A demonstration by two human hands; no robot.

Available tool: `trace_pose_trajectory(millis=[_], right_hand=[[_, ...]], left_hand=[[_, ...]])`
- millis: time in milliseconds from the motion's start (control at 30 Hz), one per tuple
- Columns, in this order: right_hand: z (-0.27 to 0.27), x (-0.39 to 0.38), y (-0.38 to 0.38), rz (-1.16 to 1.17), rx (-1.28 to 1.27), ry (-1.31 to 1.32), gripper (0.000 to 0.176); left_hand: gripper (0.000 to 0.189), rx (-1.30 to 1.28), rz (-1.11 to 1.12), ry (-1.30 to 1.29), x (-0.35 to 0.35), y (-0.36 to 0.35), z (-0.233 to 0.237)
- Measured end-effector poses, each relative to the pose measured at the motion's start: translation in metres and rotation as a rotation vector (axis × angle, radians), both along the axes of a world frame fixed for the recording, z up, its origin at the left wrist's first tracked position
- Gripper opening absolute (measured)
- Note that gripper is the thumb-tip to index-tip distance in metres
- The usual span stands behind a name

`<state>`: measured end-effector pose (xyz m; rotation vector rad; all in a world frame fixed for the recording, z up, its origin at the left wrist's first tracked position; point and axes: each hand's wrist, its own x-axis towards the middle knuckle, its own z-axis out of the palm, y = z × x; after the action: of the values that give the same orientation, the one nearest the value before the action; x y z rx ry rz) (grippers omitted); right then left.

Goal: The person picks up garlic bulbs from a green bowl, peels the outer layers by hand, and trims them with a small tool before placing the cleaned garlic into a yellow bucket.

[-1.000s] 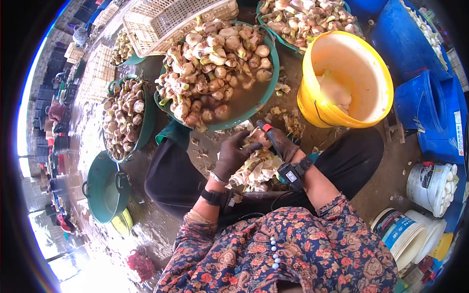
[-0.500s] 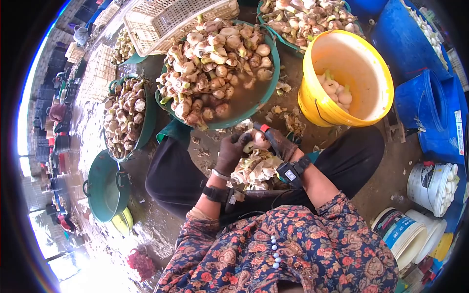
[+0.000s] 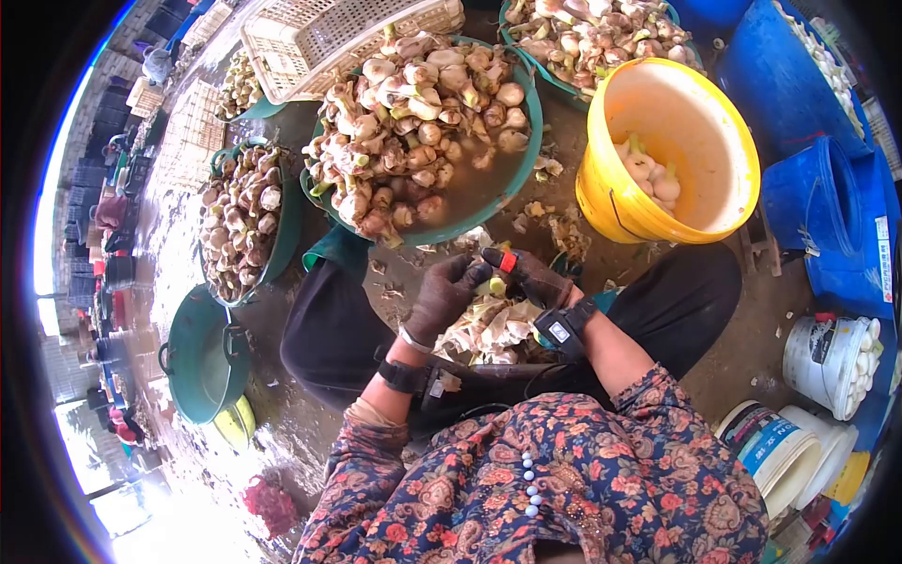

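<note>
My left hand [image 3: 445, 299], in a dark brown glove, is closed in front of my lap with its fingers curled inward. Close beside it is my right hand [image 3: 537, 280], also gloved and closed, with a red band around its thumb. Between the two, the greenish cut stem of a garlic bulb [image 3: 496, 286] shows; my fingers hide most of the bulb. Loose papery garlic skins [image 3: 487, 331] are heaped just below both hands. Ahead stands a green tub [image 3: 532, 169] full of unpeeled garlic in murky water.
A yellow bucket [image 3: 601, 202] with several peeled white bulbs stands ahead right. More unpeeled garlic fills a tub [image 3: 242, 226] at left, near a green basin [image 3: 202, 367]. A pale plastic crate [image 3: 324, 56] leans behind the main tub. Blue containers [image 3: 808, 193] and white buckets [image 3: 816, 362] line the right side.
Both hands have turned and drawn together over the bulb. Its pale round side was visible between them before; now mostly the greenish stem shows. The tubs and bucket stay in place.
</note>
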<state>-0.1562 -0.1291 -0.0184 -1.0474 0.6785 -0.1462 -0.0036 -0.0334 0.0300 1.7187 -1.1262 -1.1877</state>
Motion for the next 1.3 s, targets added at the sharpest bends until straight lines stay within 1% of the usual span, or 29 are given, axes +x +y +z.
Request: trace_pose_trajectory(millis=[33, 67, 100, 133, 167, 200, 267, 300, 333, 367, 400, 433, 467, 500, 533, 567, 600, 633, 667, 700, 733, 767, 833, 900, 933, 1000, 1100, 1233, 1300], right_hand=[[0.005, -0.004, -0.002, 0.098, 0.145, 0.066, 0.031], [0.027, -0.004, 0.006, -0.051, 0.342, -0.165, 0.032], [0.012, -0.006, 0.006, -0.051, 0.339, -0.165, 0.032], [-0.015, -0.008, 0.006, 0.011, 0.534, -0.383, 0.036], [-0.011, -0.005, 0.007, 0.077, 0.732, -0.600, 0.039], [-0.008, -0.007, 0.005, 0.079, 0.733, -0.598, 0.039], [0.015, -0.016, -0.001, 0.079, 0.507, -0.394, 0.045], [0.024, -0.016, -0.003, 0.080, 0.390, -0.298, 0.048], [0.022, -0.007, 0.003, -0.005, 0.383, -0.267, 0.053], [0.011, -0.003, 0.004, -0.004, 0.386, -0.269, 0.053], [-0.003, 0.001, 0.004, -0.069, 0.331, -0.198, 0.052], [-0.017, 0.003, 0.004, -0.134, 0.276, -0.126, 0.052], [-0.022, 0.001, 0.005, -0.134, 0.278, -0.121, 0.052], [-0.027, -0.002, 0.007, -0.080, 0.109, -0.077, 0.051], [-0.032, -0.004, 0.007, -0.025, -0.063, -0.038, 0.049], [-0.026, -0.004, 0.007, 0.026, -0.236, -0.002, 0.048], [-0.021, -0.005, 0.009, -0.024, -0.106, -0.108, 0.047], [-0.016, -0.008, 0.007, -0.031, -0.106, -0.107, 0.047], [0.007, -0.009, 0.004, 0.006, 0.052, -0.131, 0.043], [0.020, -0.009, 0.003, 0.047, 0.212, -0.155, 0.039], [0.022, -0.009, 0.003, 0.049, 0.212, -0.155, 0.039], [0.024, -0.009, 0.003, 0.064, 0.191, -0.158, 0.039], [0.014, -0.006, 0.002, 0.080, 0.169, -0.162, 0.039], [-0.002, 0.000, 0.000, 0.154, 0.475, -0.494, 0.043], [-0.009, -0.005, 0.000, 0.152, 0.475, -0.492, 0.043], [0.007, -0.011, 0.000, 0.078, 0.421, -0.423, 0.043], [-0.010, -0.013, -0.007, 0.104, 0.480, -0.408, 0.044], [-0.019, -0.016, -0.014, 0.117, 0.418, -0.402, 0.043], [-0.001, -0.022, -0.018, 0.201, 0.376, -0.554, 0.041]], left_hand=[[0.024, -0.001, -0.002, 0.004, 0.002, -0.001, -0.001], [0.024, 0.062, 0.076, 0.143, 0.001, -0.004, 0.016], [0.025, 0.122, 0.154, 0.278, 0.002, -0.007, 0.026], [0.030, 0.096, 0.191, 0.489, 0.014, -0.003, 0.014], [0.030, 0.098, 0.193, 0.488, 0.023, 0.000, 0.013], [0.030, 0.051, 0.169, 0.414, 0.031, 0.003, 0.012], [0.030, 0.010, 0.145, 0.344, 0.030, 0.007, 0.008], [0.035, 0.064, 0.199, 0.284, 0.026, 0.006, 0.009], [0.039, 0.119, 0.253, 0.222, 0.022, 0.006, 0.011], [0.044, 0.176, 0.308, 0.162, 0.021, 0.007, 0.011], [0.054, 0.158, 0.284, 0.102, 0.023, 0.006, 0.014], [0.054, 0.158, 0.285, 0.103, 0.023, 0.005, 0.017], [0.056, 0.244, 0.205, 0.199, 0.020, 0.003, 0.028], [0.059, 0.327, 0.127, 0.295, 0.016, 0.002, 0.033], [0.060, 0.388, 0.011, 0.114, 0.009, -0.001, 0.029], [0.060, 0.311, -0.001, 0.148, 0.003, -0.002, 0.031], [0.052, 0.226, -0.025, 0.206, 0.004, 0.000, 0.030], [0.046, 0.142, -0.052, 0.266, 0.004, 0.001, 0.027], [0.046, 0.141, -0.056, 0.268, 0.005, 0.002, 0.021], [0.043, -0.224, -0.158, -0.016, 0.007, 0.004, 0.012], [0.045, -0.587, -0.254, -0.307, 0.008, 0.007, 0.004], [0.045, -0.587, -0.252, -0.310, 0.008, 0.010, 0.001], [0.056, -0.665, -0.211, -0.453, 0.005, 0.018, -0.004], [0.059, -0.664, -0.167, -0.415, -0.001, 0.027, -0.005], [0.061, -0.591, -0.124, -0.376, -0.005, 0.031, -0.004], [0.066, -0.479, -0.054, -0.284, -0.012, 0.034, -0.003], [0.066, -0.447, 0.010, -0.225, -0.022, 0.034, 0.006], [0.068, -0.395, 0.073, -0.121, -0.029, 0.035, 0.012], [0.068, -0.397, 0.104, -0.009, -0.030, 0.037, 0.004]])
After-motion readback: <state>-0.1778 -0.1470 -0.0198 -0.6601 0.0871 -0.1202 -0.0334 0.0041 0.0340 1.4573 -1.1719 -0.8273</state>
